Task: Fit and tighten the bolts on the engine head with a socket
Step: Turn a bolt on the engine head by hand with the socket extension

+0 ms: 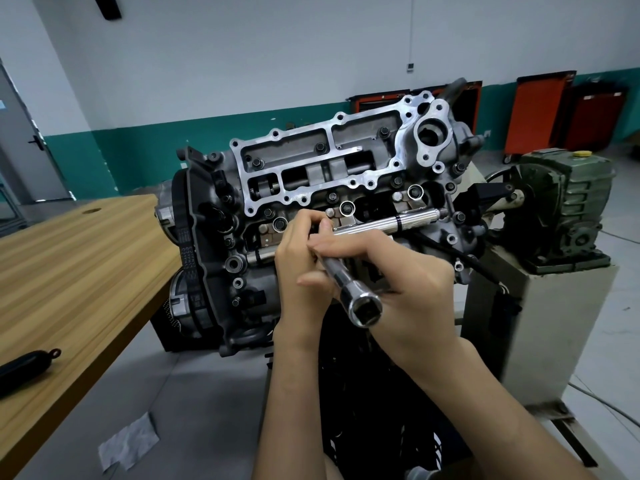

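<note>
Both hands are working close under the camera, and we are holding the tool between them, not on any bolt. Our right hand [398,271] is wrapping the socket bar [353,296], whose square opening is pointing back at us, away from the engine. Our left hand [298,265] is curling its fingertips at the near end of the chrome handle [391,223], which is lying across the engine head [311,161]. Exactly what those fingertips are pinching is hidden.

Worktop [86,258] is standing to our left, near the engine but apart from it, so we are judging that anything dropped is heading for the floor, not the wood.

Engine head is tilting toward us on its stand, beside the green gearbox [561,209]. If that mount has play, hard pulls could be rocking the whole block.

Open cavities in the head are gaping just beyond our hands. We are reckoning that a slipping tool piece or a loose bolt could be dropping straight in.

Bolts [320,147] are sitting in the upper frame, while the rim holes [340,116] are showing empty. We are expecting trouble if one is going in crooked under the bar, since that would be chewing the thread. Uneven tightening could be straining the frame.
</note>
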